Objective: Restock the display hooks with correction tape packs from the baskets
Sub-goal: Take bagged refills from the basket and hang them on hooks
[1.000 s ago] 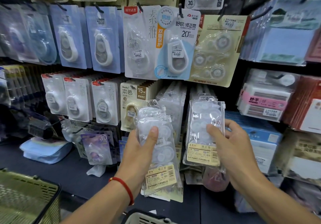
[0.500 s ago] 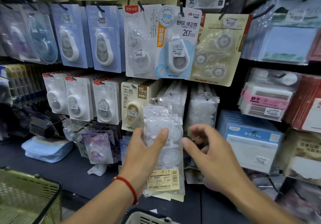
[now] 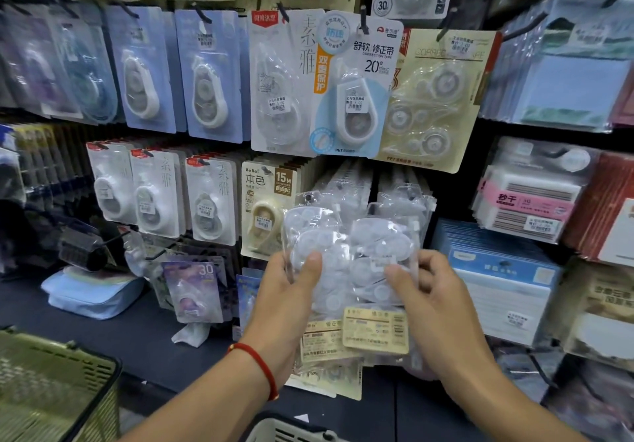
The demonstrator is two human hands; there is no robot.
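Observation:
My left hand, with a red cord on its wrist, grips a stack of clear correction tape packs with cream labels at the bottom. My right hand pinches a front clear pack from the same bunch, thumb on its face. Both are held in front of two rows of identical clear packs hanging on hooks in the lower middle of the display. More carded correction tapes hang above.
An olive mesh basket stands at bottom left and a white basket rim shows at bottom centre. A dark shelf ledge runs below the hooks. Sticky-note stacks fill the right side.
My right hand let go of the pack hanging on the right hook, moved left and took hold of the front pack of the bunch in my left hand. The bunch rose slightly.

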